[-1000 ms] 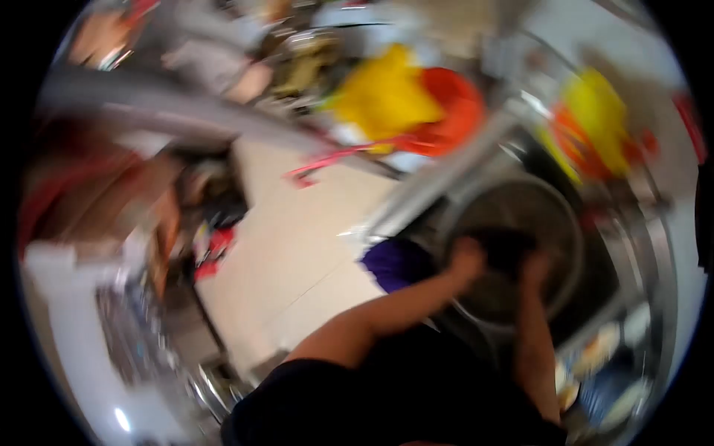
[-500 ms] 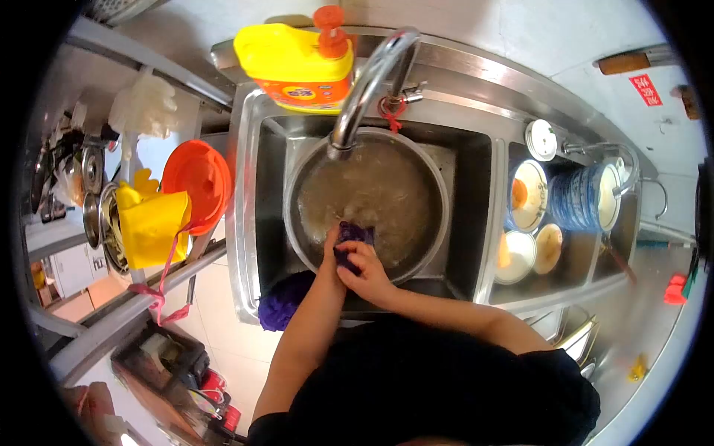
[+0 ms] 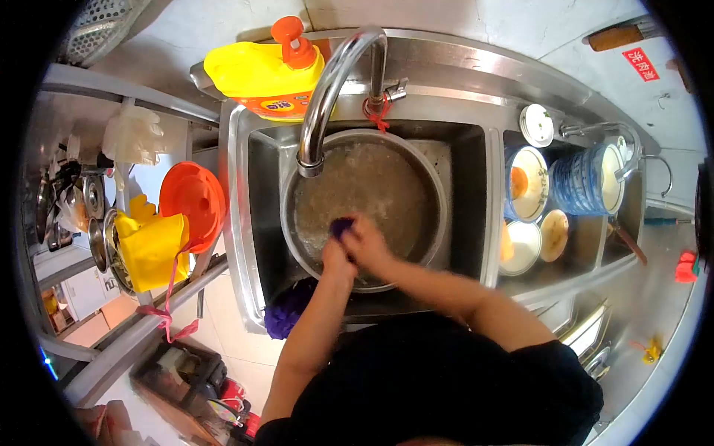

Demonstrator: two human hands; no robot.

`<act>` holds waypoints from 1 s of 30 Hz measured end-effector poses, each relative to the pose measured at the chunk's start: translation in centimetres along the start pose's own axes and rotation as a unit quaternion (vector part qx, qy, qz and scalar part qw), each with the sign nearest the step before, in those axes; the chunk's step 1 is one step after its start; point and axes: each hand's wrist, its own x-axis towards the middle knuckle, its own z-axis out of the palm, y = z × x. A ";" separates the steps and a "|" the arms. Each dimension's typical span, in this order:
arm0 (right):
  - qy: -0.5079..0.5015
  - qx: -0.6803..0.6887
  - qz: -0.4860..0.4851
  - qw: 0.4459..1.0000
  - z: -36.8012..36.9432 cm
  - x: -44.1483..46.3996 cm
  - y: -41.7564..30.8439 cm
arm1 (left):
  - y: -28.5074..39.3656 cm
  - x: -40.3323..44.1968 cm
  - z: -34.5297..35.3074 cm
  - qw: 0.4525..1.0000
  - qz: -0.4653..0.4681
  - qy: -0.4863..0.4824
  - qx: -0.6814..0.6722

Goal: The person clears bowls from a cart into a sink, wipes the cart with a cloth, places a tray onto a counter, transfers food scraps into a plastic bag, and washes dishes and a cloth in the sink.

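Both hands are together over the near side of a round metal basin (image 3: 440,195) of murky brownish water. A small wet purple cloth (image 3: 341,226) is bunched between them. My left hand (image 3: 336,257) is closed round its lower part, mostly hidden behind the wrist. Against the cloth's upper right side my right hand (image 3: 364,244) is closed, slightly smeared by motion. Another purple cloth (image 3: 288,309) lies crumpled over the sink's front left edge, beside my left forearm. The basin stands in a steel sink (image 3: 465,193).
A chrome faucet (image 3: 327,97) arches over the basin. Behind it stands a yellow detergent jug (image 3: 256,74) with an orange pump. Stacked bowls (image 3: 576,184) fill the right sink. To the left are an orange-red basin (image 3: 192,195) and yellow rubber gloves (image 3: 152,253) by a metal rack.
My right hand has turned and moved up over the purple cloth, which is now bunched smaller. The whole view has shifted slightly. The other cloth stays on the sink edge.
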 end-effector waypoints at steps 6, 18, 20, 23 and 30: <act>0.071 -0.321 0.062 0.942 -4.3 8.1 6.1 | 0.4 -1.1 -1.9 0.996 0.035 0.038 0.068; -0.009 -0.086 -0.106 0.991 -0.2 -1.7 2.1 | 0.3 5.0 -4.6 0.985 -0.043 -0.125 0.112; -0.042 -0.038 -0.101 0.993 -1.6 -4.7 -3.1 | 0.9 5.9 -5.7 0.932 -0.106 -0.343 0.060; -0.091 -0.007 -0.062 0.994 -0.9 -4.4 -3.5 | -0.1 7.9 -7.1 0.906 -0.097 -0.411 0.020; -0.074 -0.321 -0.168 0.929 -5.2 7.0 7.8 | 0.9 1.5 -3.2 0.988 -0.063 -0.076 0.115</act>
